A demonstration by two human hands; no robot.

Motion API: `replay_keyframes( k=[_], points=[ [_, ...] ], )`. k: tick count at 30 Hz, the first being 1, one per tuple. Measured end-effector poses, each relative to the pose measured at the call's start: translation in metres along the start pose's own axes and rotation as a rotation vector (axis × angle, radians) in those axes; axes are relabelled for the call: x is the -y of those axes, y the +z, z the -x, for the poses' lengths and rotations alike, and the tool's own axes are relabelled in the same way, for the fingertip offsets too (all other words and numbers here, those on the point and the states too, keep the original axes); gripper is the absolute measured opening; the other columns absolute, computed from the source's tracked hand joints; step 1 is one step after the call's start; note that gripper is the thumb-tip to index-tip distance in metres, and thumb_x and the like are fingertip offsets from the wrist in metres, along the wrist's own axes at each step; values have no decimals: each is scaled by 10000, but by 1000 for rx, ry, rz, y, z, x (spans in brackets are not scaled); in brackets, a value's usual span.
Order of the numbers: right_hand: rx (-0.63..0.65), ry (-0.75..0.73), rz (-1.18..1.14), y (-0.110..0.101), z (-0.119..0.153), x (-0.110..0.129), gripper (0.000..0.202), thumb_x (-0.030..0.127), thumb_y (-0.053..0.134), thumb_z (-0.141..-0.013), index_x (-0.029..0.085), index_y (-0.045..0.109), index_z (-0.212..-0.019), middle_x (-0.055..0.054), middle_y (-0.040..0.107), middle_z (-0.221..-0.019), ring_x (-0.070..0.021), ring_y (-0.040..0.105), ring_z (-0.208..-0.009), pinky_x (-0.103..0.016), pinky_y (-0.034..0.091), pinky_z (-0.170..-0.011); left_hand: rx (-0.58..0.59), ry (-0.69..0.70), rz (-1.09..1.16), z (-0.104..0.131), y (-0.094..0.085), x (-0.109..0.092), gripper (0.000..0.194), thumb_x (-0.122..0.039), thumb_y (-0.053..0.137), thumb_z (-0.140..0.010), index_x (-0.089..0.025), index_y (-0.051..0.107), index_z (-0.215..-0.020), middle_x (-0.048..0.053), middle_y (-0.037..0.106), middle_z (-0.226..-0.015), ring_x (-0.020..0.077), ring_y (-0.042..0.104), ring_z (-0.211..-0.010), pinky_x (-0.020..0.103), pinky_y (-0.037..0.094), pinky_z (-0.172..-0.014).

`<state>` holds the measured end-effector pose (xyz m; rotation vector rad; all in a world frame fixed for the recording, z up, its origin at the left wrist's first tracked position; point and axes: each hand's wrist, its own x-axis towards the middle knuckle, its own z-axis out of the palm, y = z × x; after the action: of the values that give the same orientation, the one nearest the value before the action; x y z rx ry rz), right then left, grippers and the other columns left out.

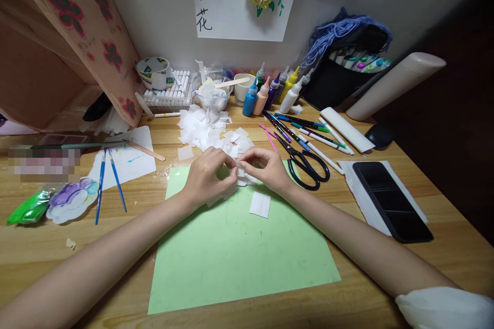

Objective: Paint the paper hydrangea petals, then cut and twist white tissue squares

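Note:
Over the far part of a green sheet (243, 247), my left hand (208, 175) and my right hand (268, 168) meet with bent fingers. Both pinch at a small piece of thin white paper (240, 170) between them; the fingers partly hide it. Other white paper pieces lie on the sheet just below the fingertips and partly under my left hand. Nearer me rests a single white paper square (260, 204). Behind the hands spreads a loose pile of white paper squares (200, 126), with one separate square (186, 153) at its left.
Black-handled scissors (303, 164) lie right of my right hand, beside several pens (297, 128). A phone (391, 200) sits farther right. Small paint bottles (250, 100) and a clear bowl (212, 97) stand behind the pile. Paintbrushes (101, 185) and a stained palette (73, 200) lie left.

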<state>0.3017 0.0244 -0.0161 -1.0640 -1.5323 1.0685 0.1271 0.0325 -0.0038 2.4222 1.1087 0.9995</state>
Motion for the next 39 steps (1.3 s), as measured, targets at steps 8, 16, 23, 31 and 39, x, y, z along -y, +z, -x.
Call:
replay_keyframes(
  k=[8,16,23,31,39],
  points=[
    [-14,-69,94,1,3,4,50,224,622,-761,177,623,-746,-29,636,-735,-139,571,-682,-282,460,-621,25,5,26,0,-2,0,29,-209,560,-764,-191,540,-753,17,584,-712,165,504,-707,297,399,-628],
    [-43,-212,270,4,6,10,38,171,594,-773,196,608,-748,-17,615,-734,-137,532,-673,-277,437,-610,38,-22,43,0,-3,-2,71,-182,507,-797,-188,541,-735,23,566,-693,168,502,-698,298,385,-615],
    [-188,-22,83,1,3,0,62,245,552,-818,193,528,-795,2,563,-764,-120,557,-694,-254,450,-634,-9,-124,72,-1,-4,-1,97,-178,491,-820,-177,528,-730,11,547,-694,149,496,-694,280,379,-635],
    [-116,58,-38,0,-1,-3,187,375,546,-826,194,501,-831,2,547,-779,-120,545,-686,-252,413,-612,-38,-168,105,-3,-4,-1,114,-202,485,-833,-185,525,-727,-1,537,-686,139,488,-670,266,373,-616],
    [70,-19,226,3,4,9,250,359,649,-761,196,461,-724,30,478,-704,-107,424,-627,-244,327,-577,-28,-64,73,-1,-4,-1,131,-223,510,-830,-181,499,-707,3,530,-672,142,474,-676,273,358,-620]
  ],
)
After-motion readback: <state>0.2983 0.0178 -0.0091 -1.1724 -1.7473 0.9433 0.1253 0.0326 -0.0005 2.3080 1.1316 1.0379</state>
